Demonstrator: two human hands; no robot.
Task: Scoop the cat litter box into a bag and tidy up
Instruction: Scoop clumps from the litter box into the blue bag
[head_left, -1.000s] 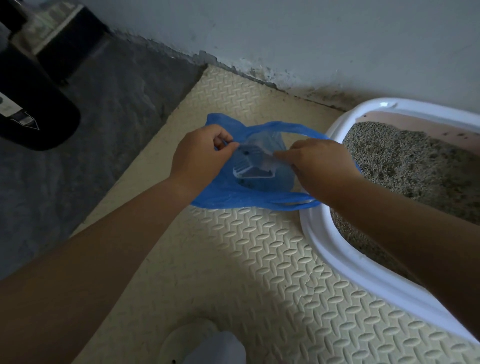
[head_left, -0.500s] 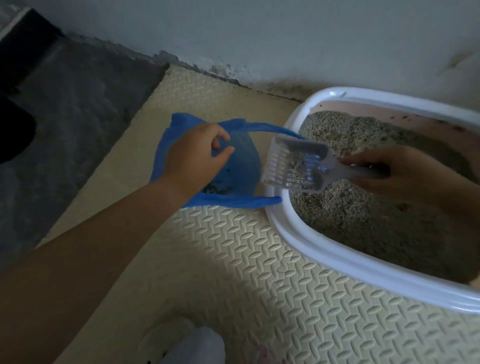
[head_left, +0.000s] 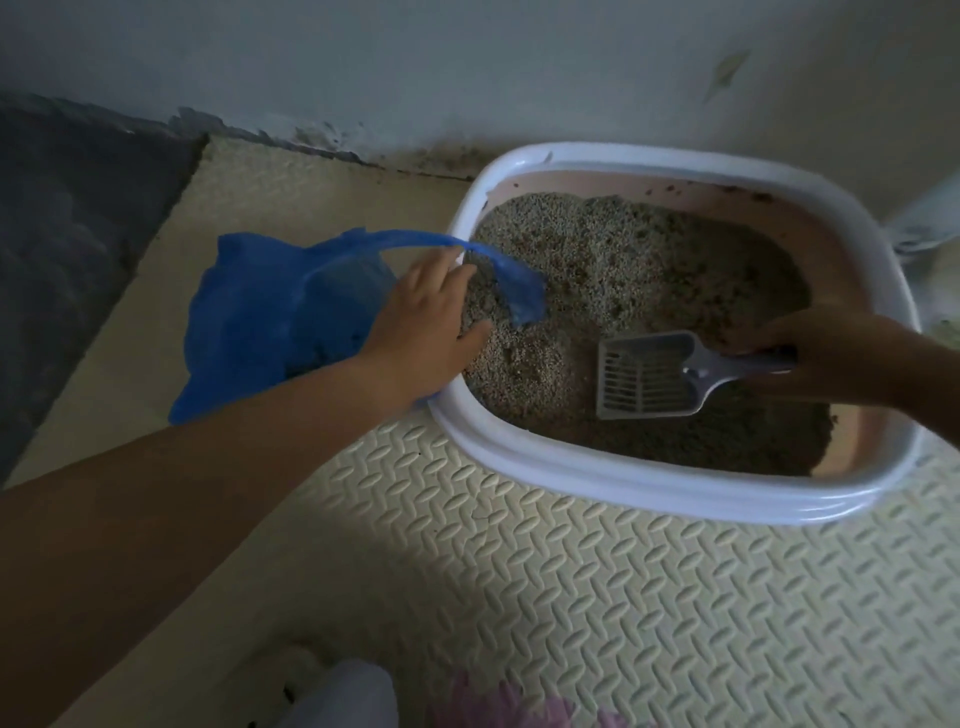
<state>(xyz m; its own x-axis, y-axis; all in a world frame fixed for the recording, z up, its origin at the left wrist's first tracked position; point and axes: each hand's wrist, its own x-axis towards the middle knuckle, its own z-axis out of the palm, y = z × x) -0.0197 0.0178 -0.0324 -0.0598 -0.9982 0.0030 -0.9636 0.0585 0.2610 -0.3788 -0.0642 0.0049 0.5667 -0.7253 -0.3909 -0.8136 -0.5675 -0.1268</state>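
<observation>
A white-rimmed litter box (head_left: 649, 488) with a pink inner wall stands against the wall, filled with grey-brown litter (head_left: 613, 270). My right hand (head_left: 821, 353) grips the handle of a grey slotted scoop (head_left: 649, 376), whose head lies flat on the litter. A blue plastic bag (head_left: 260, 322) sits on the mat just left of the box; one handle loop drapes over the rim onto the litter. My left hand (head_left: 421, 322) holds the bag's edge at the box's left rim, fingers reaching over the litter. Dark clumps show inside the bag.
A cream embossed foam mat (head_left: 571, 597) covers the floor under the box and bag. Dark grey floor (head_left: 67, 249) lies to the left. The wall runs close behind the box. White and pink shapes show at the bottom edge.
My right hand carried the scoop out of the bag and down onto the litter. My left hand shifted right with the bag to the box's rim.
</observation>
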